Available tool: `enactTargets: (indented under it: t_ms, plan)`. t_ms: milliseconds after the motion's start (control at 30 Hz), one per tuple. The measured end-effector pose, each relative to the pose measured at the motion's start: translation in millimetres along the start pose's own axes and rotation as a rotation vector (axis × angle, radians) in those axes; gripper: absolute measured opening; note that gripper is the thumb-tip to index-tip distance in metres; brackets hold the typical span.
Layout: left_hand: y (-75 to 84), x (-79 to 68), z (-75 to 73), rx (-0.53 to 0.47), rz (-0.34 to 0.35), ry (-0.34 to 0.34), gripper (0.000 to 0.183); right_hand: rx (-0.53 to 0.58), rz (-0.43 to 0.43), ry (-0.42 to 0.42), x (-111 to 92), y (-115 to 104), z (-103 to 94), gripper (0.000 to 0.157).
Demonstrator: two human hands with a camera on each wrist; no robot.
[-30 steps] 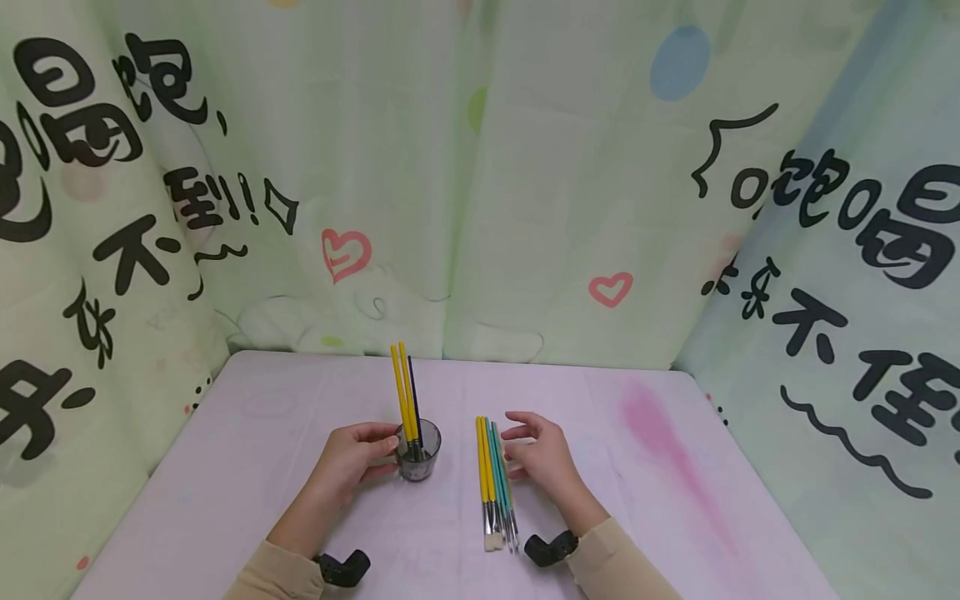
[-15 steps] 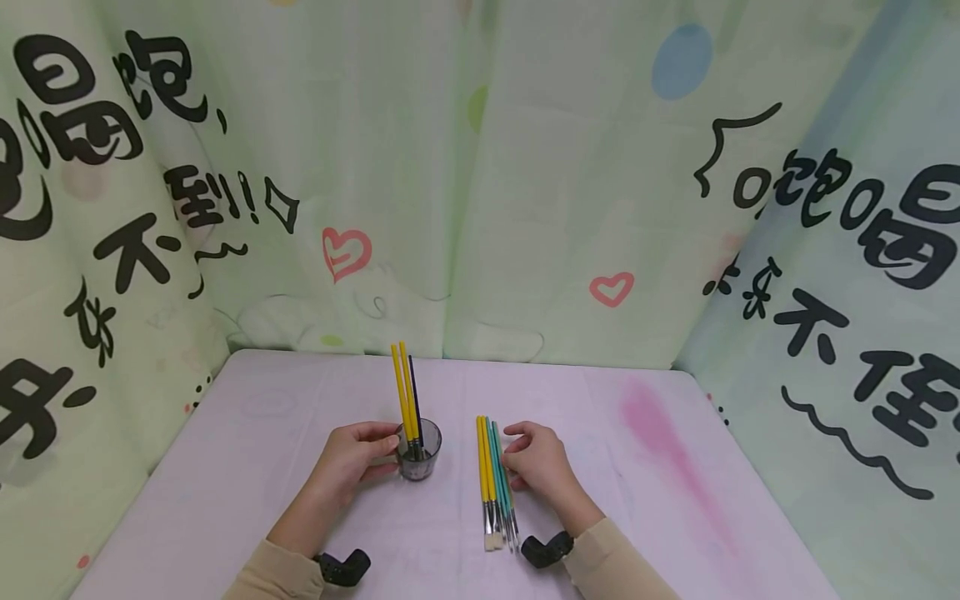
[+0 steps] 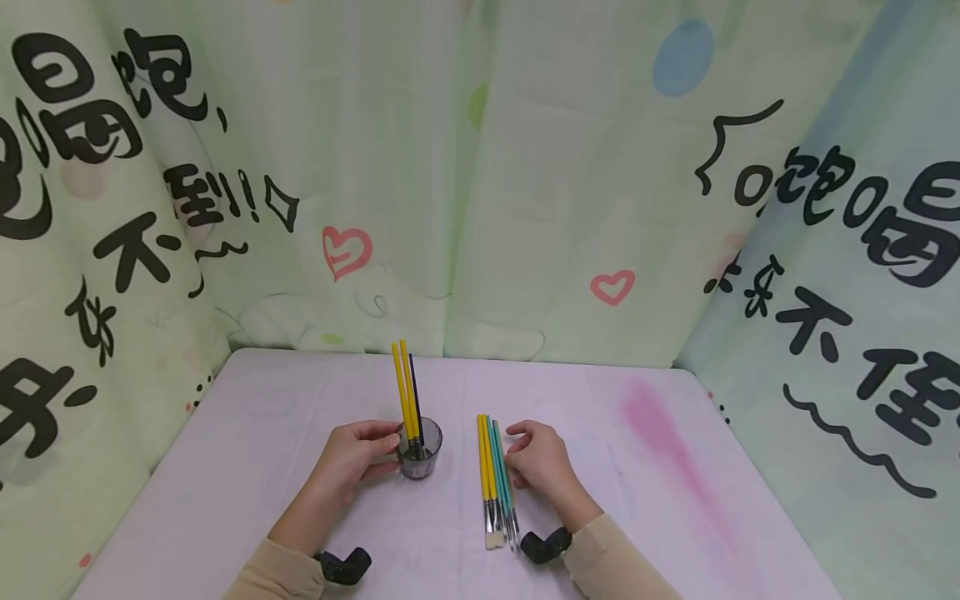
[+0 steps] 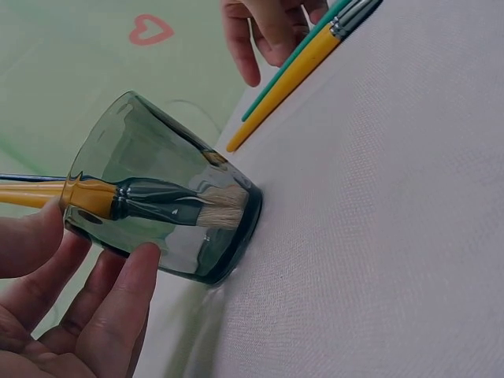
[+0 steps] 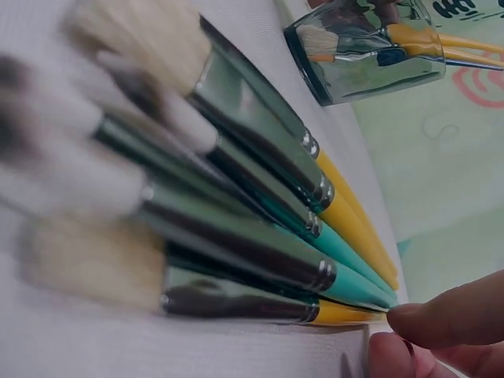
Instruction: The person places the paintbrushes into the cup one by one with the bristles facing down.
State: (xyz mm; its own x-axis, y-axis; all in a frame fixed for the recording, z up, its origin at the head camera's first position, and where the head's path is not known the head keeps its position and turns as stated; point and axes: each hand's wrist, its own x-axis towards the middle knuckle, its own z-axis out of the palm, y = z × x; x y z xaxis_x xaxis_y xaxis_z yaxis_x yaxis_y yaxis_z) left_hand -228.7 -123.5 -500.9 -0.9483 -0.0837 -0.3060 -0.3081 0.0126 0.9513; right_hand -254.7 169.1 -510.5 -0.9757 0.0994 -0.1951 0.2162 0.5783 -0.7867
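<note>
Currently, left fingers (image 4: 118, 315) around glass cup (image 4: 150, 146), paintbrushes (image 5: 236, 232) beside right fingers (image 5: 449, 315), their grip unclear.

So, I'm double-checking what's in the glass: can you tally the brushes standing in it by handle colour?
Yellow-handled brushes: 2
Dark-handled brush: 1
Total in the glass: 3
</note>
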Motion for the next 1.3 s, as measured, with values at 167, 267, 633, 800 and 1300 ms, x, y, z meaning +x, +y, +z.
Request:
enactTargets:
  t_ms: [167, 267, 633, 800, 1300]
  plan:
    - [-0.8, 0.2, 0.0, 0.006, -0.002, 0.004, 0.027, -0.042, -0.037, 0.002, -1, 0, 0.2, 0.044]
    - [-0.7, -0.1, -0.3, 0.004, 0.000, 0.001, 0.027, -0.070, -0.045, 0.003, -1, -2, 0.3, 0.043]
    - [1.0, -0.9, 0.2, -0.009, -0.007, 0.001, 0.028, -0.168, -0.038, 0.009, 1, -9, 0.9, 0.045]
    - [0.5, -1.1, 0.1, -0.005, 0.003, -0.004, 0.029, -0.231, -0.044, 0.022, -1, -11, 2.5, 0.044]
    - [-0.6, -0.5, -0.6, -0.013, 0.008, -0.013, 0.030, -0.409, -0.073, 0.014, 1, -17, 3.7, 0.041]
